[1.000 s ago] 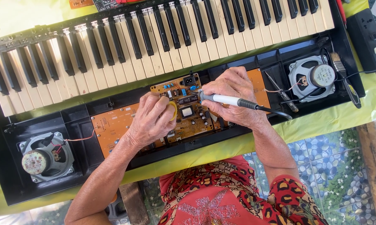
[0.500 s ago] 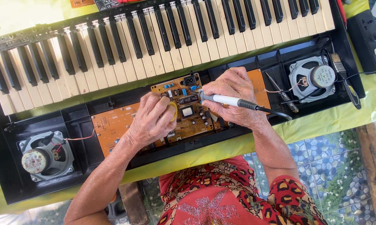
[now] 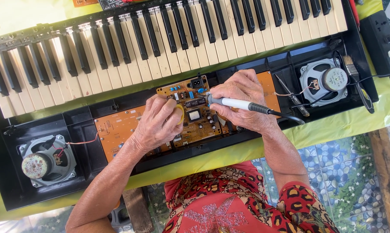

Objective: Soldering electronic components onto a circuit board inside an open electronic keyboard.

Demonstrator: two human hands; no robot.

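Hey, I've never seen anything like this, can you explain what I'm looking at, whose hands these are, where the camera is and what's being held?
The picture comes from a camera worn on a person's head, looking down at their own two hands. In front of them lies an electronic keyboard with its case opened, resting on a yellow-green cloth. Below the black and white keys you can see the insides: orange circuit boards in the middle and a round speaker at each end, the left speaker and the right speaker, joined by thin wires. The right hand holds a soldering iron, a pen-like tool with a white and black handle and a black cord. The left hand rests on the board, gripping something small and yellow; what it is cannot be told. A paintbrush lies beside the right speaker.
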